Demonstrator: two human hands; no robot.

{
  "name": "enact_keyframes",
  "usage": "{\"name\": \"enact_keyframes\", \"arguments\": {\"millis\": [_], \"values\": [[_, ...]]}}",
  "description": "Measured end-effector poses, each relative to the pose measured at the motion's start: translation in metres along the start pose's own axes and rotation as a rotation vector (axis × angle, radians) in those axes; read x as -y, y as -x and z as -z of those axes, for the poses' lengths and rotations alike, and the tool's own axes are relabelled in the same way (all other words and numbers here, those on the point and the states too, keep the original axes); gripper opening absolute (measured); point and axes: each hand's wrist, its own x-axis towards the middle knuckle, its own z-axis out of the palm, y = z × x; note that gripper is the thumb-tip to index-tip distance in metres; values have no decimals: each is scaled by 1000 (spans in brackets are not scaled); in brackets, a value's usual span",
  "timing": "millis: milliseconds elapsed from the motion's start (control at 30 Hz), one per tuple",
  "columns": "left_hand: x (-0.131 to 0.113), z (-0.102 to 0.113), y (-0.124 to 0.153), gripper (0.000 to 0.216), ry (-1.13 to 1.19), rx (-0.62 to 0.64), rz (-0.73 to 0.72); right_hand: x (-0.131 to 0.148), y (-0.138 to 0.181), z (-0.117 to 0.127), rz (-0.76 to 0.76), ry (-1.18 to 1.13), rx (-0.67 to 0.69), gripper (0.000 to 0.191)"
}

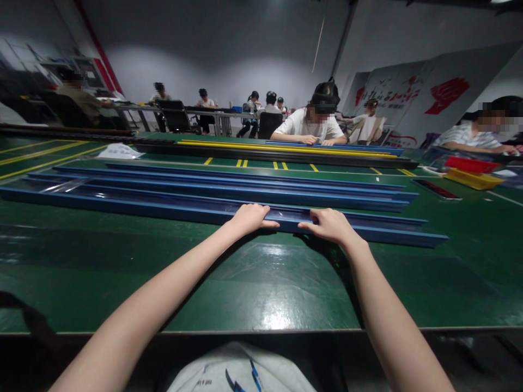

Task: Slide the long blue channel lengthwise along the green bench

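Observation:
A long blue U-shaped channel strip (163, 211) lies across the green table, the nearest of several. My left hand (250, 218) grips its near wall around the middle, fingers over the top edge and thumb along the outer face. A short way to the right, my right hand (330, 224) holds the same wall, fingers curled inside and thumb pointing left. Clear shiny film shows inside the channel between my hands. Just behind it more blue channel strips (261, 188) lie roughly parallel.
Long yellow strips (286, 148) and black strips (327, 159) lie further back, before a person (314, 117) seated opposite. At right are a phone (436, 189), a yellow tray (474, 178) and a red tray (469, 164). Clear film (81, 245) covers part of the green table (245, 310) in front.

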Motion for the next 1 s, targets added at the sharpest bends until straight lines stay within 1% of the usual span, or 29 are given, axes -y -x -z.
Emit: {"name": "enact_keyframes", "arguments": {"millis": [133,367,500,633,800,1000], "values": [[-1,0,0,51,-3,-2,0,0,1,1,-14,-6,8,51],[0,1,-1,50,1,-4,-6,-2,2,2,-123,58,48,66],[0,1,-1,51,0,-4,-8,-3,0,1,-140,71,72,69],[0,1,1,50,4,-3,-7,-4,-1,-1,-144,64,58,70],[0,1,0,50,9,9,-2,-5,0,-2,-105,30,1,63],[0,0,0,50,18,1,-4,0,2,-1,72,-69,-55,42]]}}
